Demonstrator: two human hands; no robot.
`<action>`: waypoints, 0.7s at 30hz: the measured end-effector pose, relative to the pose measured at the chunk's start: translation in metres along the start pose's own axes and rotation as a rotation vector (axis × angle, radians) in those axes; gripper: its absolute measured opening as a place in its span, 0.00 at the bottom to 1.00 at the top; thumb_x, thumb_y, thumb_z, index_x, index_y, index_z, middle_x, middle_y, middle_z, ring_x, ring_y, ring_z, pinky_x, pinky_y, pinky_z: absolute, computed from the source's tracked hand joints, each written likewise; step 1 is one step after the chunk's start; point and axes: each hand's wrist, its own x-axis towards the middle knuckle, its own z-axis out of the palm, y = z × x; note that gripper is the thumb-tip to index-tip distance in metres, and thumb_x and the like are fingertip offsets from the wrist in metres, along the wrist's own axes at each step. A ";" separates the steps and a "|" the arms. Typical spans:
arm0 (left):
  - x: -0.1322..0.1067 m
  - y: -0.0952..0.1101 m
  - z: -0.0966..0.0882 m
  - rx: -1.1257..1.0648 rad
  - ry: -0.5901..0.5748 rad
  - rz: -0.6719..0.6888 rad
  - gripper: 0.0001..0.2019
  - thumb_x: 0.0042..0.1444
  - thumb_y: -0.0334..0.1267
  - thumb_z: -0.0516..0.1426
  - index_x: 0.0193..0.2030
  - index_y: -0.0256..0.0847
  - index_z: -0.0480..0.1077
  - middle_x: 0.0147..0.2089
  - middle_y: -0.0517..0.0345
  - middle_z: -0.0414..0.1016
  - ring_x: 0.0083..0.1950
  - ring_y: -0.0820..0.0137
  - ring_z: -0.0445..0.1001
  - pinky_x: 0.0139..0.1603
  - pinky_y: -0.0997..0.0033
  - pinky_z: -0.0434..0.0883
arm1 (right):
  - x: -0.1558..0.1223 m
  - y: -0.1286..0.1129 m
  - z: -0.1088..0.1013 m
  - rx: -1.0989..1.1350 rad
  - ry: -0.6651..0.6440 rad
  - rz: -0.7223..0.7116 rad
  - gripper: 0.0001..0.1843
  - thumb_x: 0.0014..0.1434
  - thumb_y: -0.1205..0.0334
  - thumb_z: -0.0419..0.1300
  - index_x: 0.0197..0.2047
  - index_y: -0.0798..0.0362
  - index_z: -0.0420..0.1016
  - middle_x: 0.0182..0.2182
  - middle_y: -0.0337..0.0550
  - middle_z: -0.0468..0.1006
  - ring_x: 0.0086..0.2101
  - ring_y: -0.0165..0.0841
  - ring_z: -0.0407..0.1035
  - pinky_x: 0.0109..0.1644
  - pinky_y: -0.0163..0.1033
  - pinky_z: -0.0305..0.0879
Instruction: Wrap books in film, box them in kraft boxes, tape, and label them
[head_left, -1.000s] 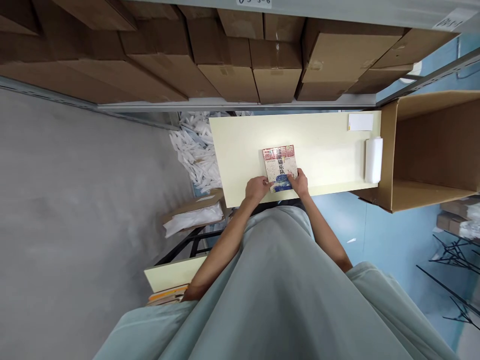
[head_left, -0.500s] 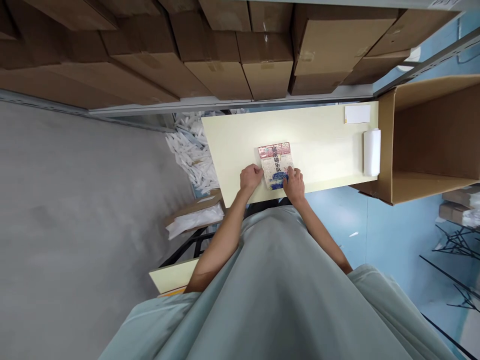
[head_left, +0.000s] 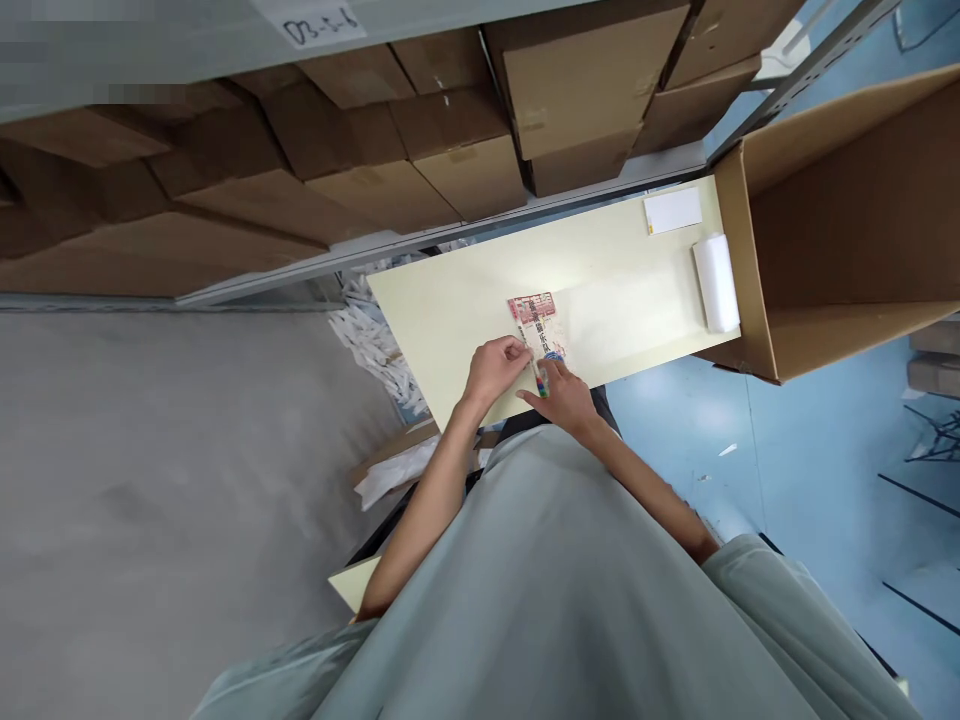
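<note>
Head camera, looking down: a book (head_left: 545,318) sits slanted over a pale table's (head_left: 465,290) near edge, spine showing, apparently kept close for easy handling. The right hand (head_left: 564,397) is loosely open, thumb spread, fingers over the lower cover, seemingly steadying it. The left hand (head_left: 495,370) curls by the spine, thumb and forefinger nearly meeting; from here I can't tell whether they pinch anything. Fingers hide the lower cover; a large open carton (head_left: 756,270) is cut off at right.

Paper book (head_left: 543,322), matt cardboard box (head_left: 855,230)
</note>
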 end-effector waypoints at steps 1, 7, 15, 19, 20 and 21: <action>0.000 0.014 0.002 0.027 -0.013 0.028 0.07 0.65 0.43 0.64 0.38 0.45 0.81 0.36 0.56 0.86 0.41 0.62 0.83 0.47 0.65 0.76 | -0.003 0.000 -0.004 -0.017 0.009 0.031 0.26 0.79 0.48 0.62 0.74 0.49 0.72 0.67 0.57 0.81 0.57 0.53 0.83 0.60 0.53 0.82; 0.012 0.085 0.033 0.274 -0.067 0.339 0.12 0.74 0.42 0.58 0.44 0.44 0.83 0.47 0.49 0.83 0.49 0.57 0.82 0.55 0.60 0.77 | -0.007 0.051 -0.040 0.092 0.167 0.053 0.19 0.80 0.58 0.54 0.67 0.50 0.78 0.55 0.53 0.84 0.49 0.47 0.84 0.54 0.46 0.80; 0.066 0.124 0.114 0.659 -0.207 0.602 0.18 0.72 0.27 0.54 0.60 0.39 0.81 0.64 0.35 0.76 0.69 0.45 0.72 0.69 0.46 0.70 | 0.039 0.166 -0.078 0.407 0.161 0.151 0.09 0.72 0.58 0.61 0.45 0.51 0.82 0.38 0.43 0.82 0.37 0.38 0.77 0.51 0.41 0.77; 0.100 0.134 0.141 0.866 -0.289 0.645 0.18 0.72 0.25 0.52 0.57 0.38 0.83 0.69 0.34 0.75 0.74 0.47 0.68 0.74 0.45 0.66 | 0.062 0.191 -0.082 0.530 0.068 0.279 0.14 0.67 0.63 0.64 0.54 0.51 0.81 0.34 0.35 0.82 0.35 0.36 0.78 0.49 0.40 0.76; 0.107 0.136 0.145 0.919 -0.311 0.666 0.18 0.72 0.26 0.53 0.56 0.37 0.83 0.69 0.33 0.75 0.74 0.47 0.68 0.74 0.45 0.65 | 0.063 0.193 -0.082 0.532 0.061 0.277 0.18 0.67 0.63 0.64 0.59 0.51 0.80 0.36 0.36 0.84 0.36 0.36 0.79 0.50 0.40 0.77; 0.114 0.139 0.149 0.966 -0.331 0.683 0.16 0.71 0.27 0.55 0.55 0.36 0.84 0.69 0.33 0.75 0.74 0.46 0.69 0.74 0.45 0.65 | 0.063 0.193 -0.083 0.516 0.056 0.266 0.22 0.68 0.64 0.64 0.64 0.51 0.78 0.38 0.37 0.85 0.38 0.36 0.80 0.51 0.41 0.77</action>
